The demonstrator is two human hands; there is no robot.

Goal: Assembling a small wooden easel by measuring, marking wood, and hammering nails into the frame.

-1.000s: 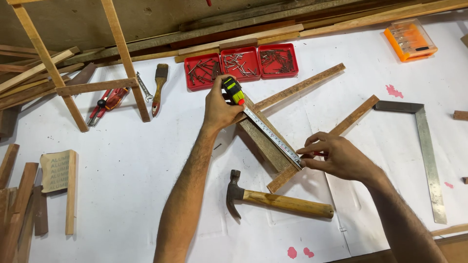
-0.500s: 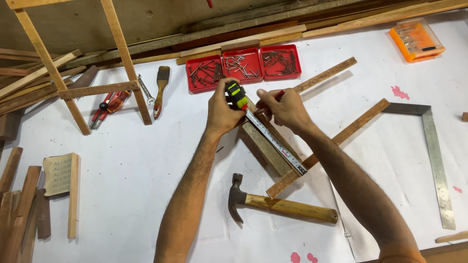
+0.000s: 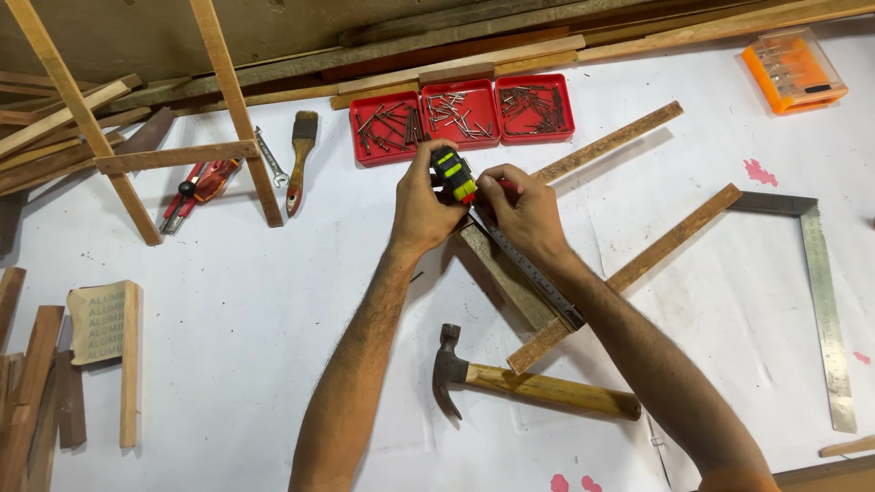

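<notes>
Left hand (image 3: 427, 202): grips the tape measure (image 3: 453, 173), centre frame, as before.
Right hand (image 3: 524, 211): moved up beside it, pinching the tape blade (image 3: 533, 273).

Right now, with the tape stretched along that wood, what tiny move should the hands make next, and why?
Probably mark the wood. The left hand holds the tape measure, its blade runs along the dark wooden piece, and the right hand grips something red, maybe a pencil, beside the case.

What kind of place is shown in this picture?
Probably a carpentry workbench: a wooden-handled claw hammer, red plastic trays of nails, a metal try square and loose wooden strips lie on a white-covered table.
</notes>
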